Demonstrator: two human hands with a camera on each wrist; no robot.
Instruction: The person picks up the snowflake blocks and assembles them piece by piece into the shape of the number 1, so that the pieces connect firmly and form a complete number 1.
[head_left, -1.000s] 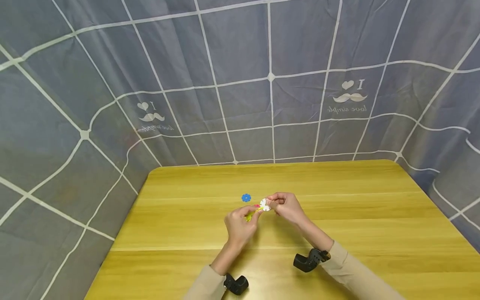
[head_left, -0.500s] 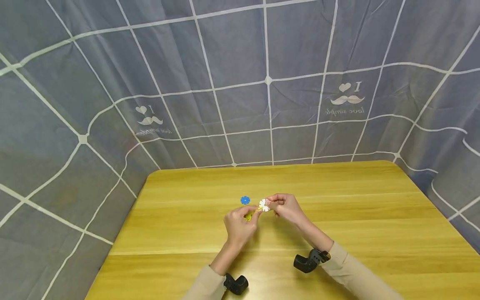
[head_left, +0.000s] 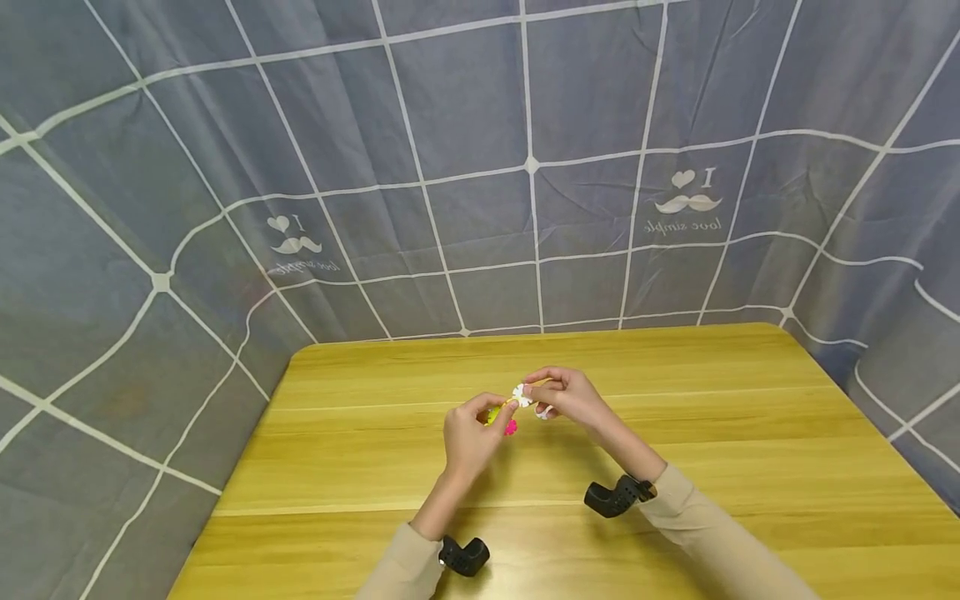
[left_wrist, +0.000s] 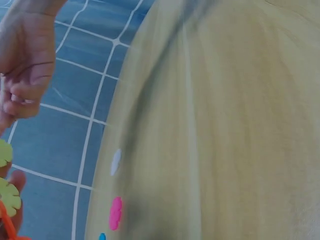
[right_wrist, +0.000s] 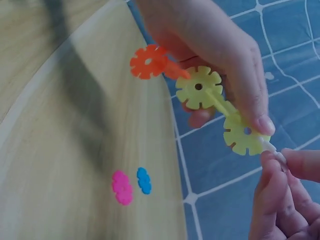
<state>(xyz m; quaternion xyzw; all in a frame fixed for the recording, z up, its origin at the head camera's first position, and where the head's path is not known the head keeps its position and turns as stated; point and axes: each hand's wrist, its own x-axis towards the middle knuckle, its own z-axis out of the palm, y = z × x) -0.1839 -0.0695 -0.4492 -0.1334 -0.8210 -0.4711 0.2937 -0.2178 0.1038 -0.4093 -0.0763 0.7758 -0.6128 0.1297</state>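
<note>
My left hand grips a chain of slotted snowflake discs, yellow and orange, joined edge to face. Its thumb presses near the end yellow disc. From the other side my right hand pinches a white snowflake disc between thumb and fingertips. In the right wrist view that white disc is seen nearly edge-on, right at the end yellow disc's rim, partly covered by fingers. The left wrist view catches only part of the chain, with yellow discs at its left edge.
Below the hands, a pink disc and a blue disc lie on the wooden table. Another white disc lies close by. A grey curtain with white lines hangs along the table's far and side edges.
Both hands have shifted slightly away from me with the discs. The pink disc now shows below the left fingers and a second white disc under the right hand; the blue one is hidden in the head view.
</note>
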